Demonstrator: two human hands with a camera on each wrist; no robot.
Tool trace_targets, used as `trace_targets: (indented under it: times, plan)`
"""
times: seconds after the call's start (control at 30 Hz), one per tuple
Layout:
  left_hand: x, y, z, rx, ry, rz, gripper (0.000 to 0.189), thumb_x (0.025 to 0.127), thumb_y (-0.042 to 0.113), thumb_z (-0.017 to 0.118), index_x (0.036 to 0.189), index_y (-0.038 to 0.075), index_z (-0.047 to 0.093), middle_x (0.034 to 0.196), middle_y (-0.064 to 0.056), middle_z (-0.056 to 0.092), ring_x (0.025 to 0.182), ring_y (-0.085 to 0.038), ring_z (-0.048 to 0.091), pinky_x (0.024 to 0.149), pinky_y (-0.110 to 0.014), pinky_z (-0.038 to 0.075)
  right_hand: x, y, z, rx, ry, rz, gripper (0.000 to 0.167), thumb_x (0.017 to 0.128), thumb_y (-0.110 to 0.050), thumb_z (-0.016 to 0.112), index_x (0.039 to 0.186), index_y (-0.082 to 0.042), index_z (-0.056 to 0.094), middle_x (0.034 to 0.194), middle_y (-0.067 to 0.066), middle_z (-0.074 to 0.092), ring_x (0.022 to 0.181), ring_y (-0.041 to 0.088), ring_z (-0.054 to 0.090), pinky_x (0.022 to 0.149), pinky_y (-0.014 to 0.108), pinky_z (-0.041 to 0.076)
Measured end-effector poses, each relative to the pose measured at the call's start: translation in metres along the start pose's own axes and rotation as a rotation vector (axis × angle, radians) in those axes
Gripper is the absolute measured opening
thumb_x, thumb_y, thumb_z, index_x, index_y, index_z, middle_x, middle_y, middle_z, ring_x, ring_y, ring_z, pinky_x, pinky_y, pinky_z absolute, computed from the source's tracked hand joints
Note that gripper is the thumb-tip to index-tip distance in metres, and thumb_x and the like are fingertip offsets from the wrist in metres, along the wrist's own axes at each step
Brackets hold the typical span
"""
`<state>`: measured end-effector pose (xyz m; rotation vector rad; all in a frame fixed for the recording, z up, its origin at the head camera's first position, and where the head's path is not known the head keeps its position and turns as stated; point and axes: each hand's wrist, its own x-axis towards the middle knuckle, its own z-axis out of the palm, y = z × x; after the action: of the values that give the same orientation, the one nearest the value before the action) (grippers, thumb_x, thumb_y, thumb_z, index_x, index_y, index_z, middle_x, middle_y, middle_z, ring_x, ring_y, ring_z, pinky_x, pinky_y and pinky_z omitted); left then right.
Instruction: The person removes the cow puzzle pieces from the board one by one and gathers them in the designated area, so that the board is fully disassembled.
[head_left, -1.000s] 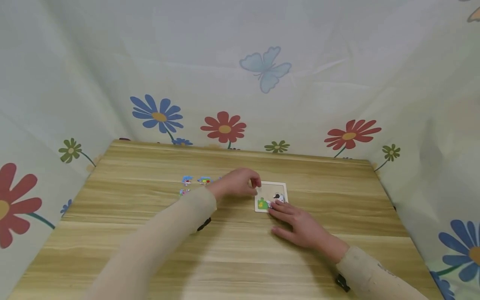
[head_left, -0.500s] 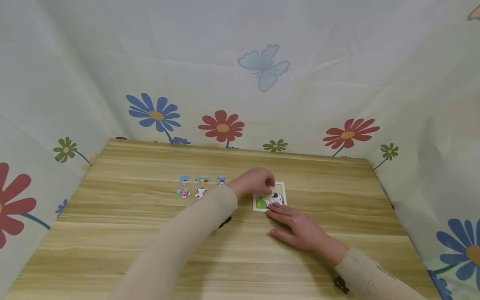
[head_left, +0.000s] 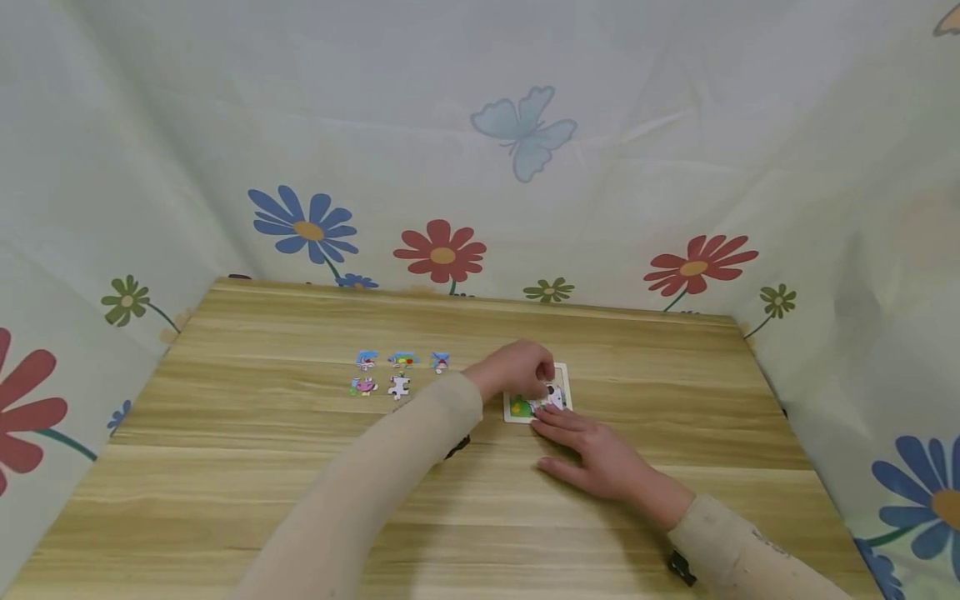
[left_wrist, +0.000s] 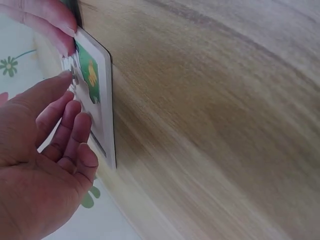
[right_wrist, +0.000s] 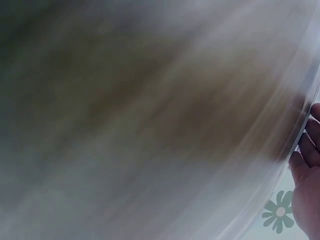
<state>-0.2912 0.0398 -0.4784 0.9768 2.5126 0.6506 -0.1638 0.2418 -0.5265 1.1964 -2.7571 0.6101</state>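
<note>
Right of frame centre, the left hand (head_left: 517, 369) pinches a puzzle piece (left_wrist: 74, 76) over the tray (left_wrist: 105, 85), the right hand (head_left: 592, 446) resting straight-fingered on its edge.

In front of you on the bench (head_left: 660, 383), the tray (left_wrist: 106, 85) lies to the right of the loose pieces. Those stand in two rows: a far left piece (head_left: 367, 359), a far middle piece (head_left: 402, 360) and a far right piece (head_left: 440, 361) behind, then a near left piece (head_left: 365, 386) and a near right piece (head_left: 400, 386) before them. In the tray, a corner piece (left_wrist: 89, 72) sits near left. Your left hand (head_left: 520, 368) is above the tray; your right hand (head_left: 596, 454) rests at its near right edge. A curtain (head_left: 600, 200) hangs behind the bench and on both sides.
</note>
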Motion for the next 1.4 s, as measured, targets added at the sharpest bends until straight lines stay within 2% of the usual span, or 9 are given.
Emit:
trace_targets:
  times: [0.27,0.73,1.0,1.2,1.4]
  plan:
    - [0.000,0.000,0.004,-0.015,-0.010,0.008,0.013,0.095,0.013,0.078,0.106,0.007,0.075,0.094,0.001,0.068,0.089,-0.013,0.060,0.085,-0.026,0.050,0.000,0.001,0.001,-0.011,0.014,-0.016,0.057,0.099,-0.039,0.077,0.146,-0.010,0.066,0.155,0.007,0.059,0.144,0.028,0.055,0.113,0.049,0.048]
    - [0.003,-0.005,0.013,-0.106,0.075,-0.019,0.009,0.096,0.015,0.077,0.098,0.014,0.068,0.092,0.002,0.066,0.087,-0.013,0.060,0.083,-0.027,0.049,0.000,0.002,0.004,-0.026,0.051,-0.042,0.057,0.096,-0.037,0.080,0.144,-0.009,0.068,0.152,0.010,0.062,0.142,0.032,0.057,0.112,0.051,0.048]
    - [0.005,-0.005,0.014,-0.183,0.095,-0.025,0.009,0.095,0.014,0.078,0.096,0.016,0.070,0.090,0.002,0.066,0.085,-0.013,0.060,0.080,-0.026,0.048,0.000,0.001,0.004,-0.037,0.055,-0.035,0.057,0.096,-0.038,0.080,0.144,-0.009,0.068,0.151,0.010,0.062,0.141,0.031,0.058,0.111,0.051,0.049]
    - [0.002,-0.007,0.003,-0.256,0.143,-0.034,0.008,0.097,0.013,0.078,0.098,0.015,0.070,0.092,0.001,0.067,0.086,-0.012,0.061,0.079,-0.025,0.049,0.000,-0.001,0.003,-0.023,0.042,-0.023,0.057,0.096,-0.038,0.080,0.144,-0.009,0.068,0.152,0.010,0.062,0.142,0.031,0.057,0.111,0.051,0.049]
    - [-0.014,-0.012,-0.020,-0.249,0.130,-0.029,0.009,0.099,0.015,0.078,0.102,0.012,0.070,0.098,-0.001,0.069,0.091,-0.016,0.062,0.080,-0.027,0.051,0.000,-0.002,0.001,-0.001,0.013,0.005,0.058,0.097,-0.039,0.079,0.146,-0.010,0.066,0.155,0.009,0.059,0.145,0.029,0.054,0.114,0.050,0.046]
